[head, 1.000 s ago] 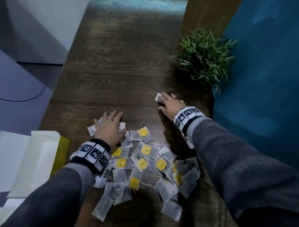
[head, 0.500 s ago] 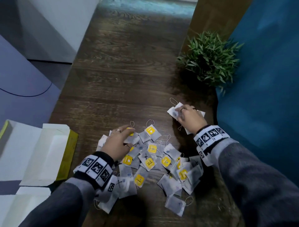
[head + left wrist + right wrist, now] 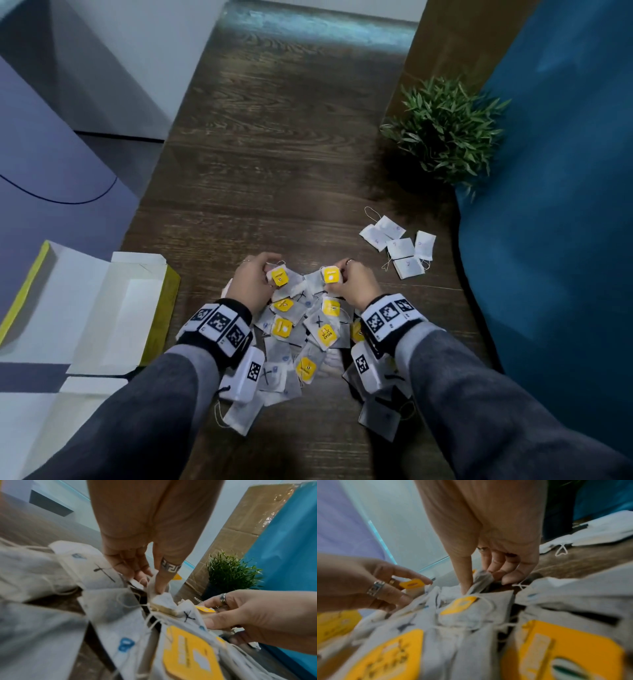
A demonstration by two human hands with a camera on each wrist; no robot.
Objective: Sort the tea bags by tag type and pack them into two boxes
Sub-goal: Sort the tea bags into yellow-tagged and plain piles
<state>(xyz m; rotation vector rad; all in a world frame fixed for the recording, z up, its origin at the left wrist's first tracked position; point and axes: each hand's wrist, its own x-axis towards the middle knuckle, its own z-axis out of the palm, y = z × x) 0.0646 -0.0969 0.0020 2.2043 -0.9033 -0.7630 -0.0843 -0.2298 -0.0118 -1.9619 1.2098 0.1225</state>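
Pinching yellow-tagged tea bags at the pile's far edge — left hand grips one, right hand another — five plain bags lie right of it.

Head view dim; wrist views blurry, edges warped.

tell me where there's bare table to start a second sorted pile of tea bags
Free: the wide wooden stretch beyond both hands, between the mixed pile and the table's far end, bordered on the right by the plant. Also a narrower strip between the open box and the pile. Crowded: under the hands, and the right edge, where the small white-tag pile lies.
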